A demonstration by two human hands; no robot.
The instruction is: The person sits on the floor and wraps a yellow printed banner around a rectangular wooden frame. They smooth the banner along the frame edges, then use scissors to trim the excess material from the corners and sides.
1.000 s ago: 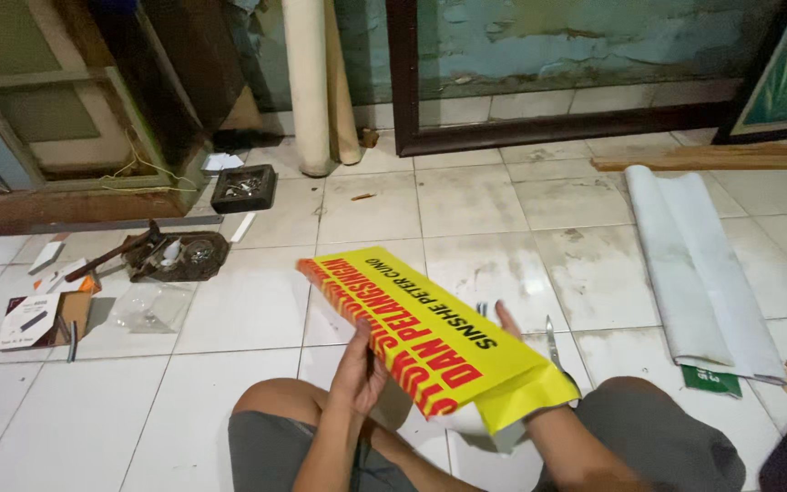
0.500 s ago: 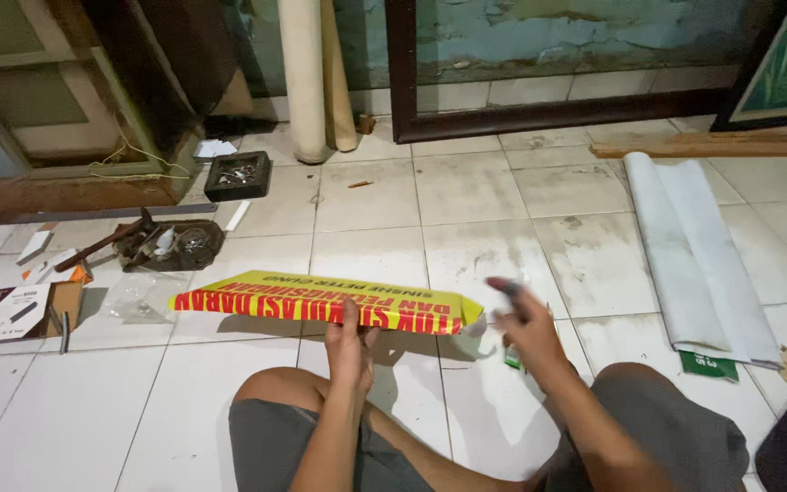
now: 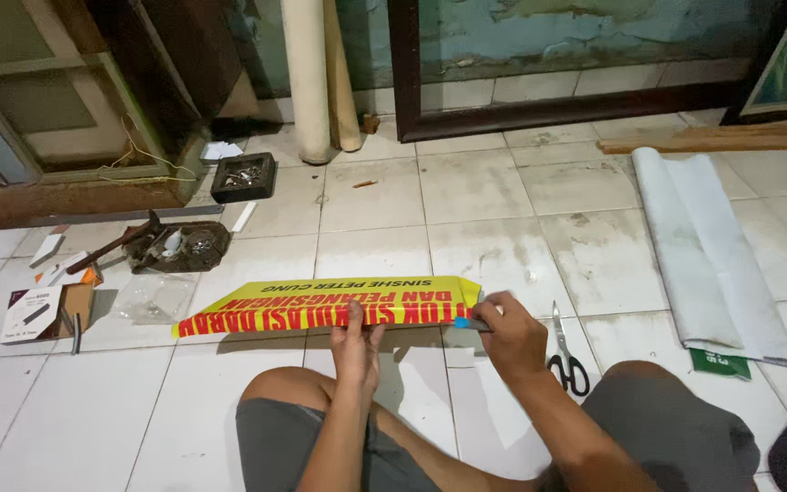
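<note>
Person seated on the tiled floor is holding a yellow banner (image 3: 321,308) on edge with both hands.

The left hand (image 3: 357,342) is closed around the banner's lower edge near its middle, fingers curled over the sheet. The right hand (image 3: 510,335) is pinching the banner's right end, a small blue tool (image 3: 460,322) showing at the fingertips; what kind, I cannot tell. A second ago the banner was lying tilted across the lap, face up; it is now turned to stand long and low just in front of the knees, which suggests work is moving to its right end. It is yellow with red and black lettering, seen upside down, slightly bowed. Scissors (image 3: 567,351) are lying just beside the right wrist; a pale rolled sheet (image 3: 703,246) is resting well apart to the right.
</note>
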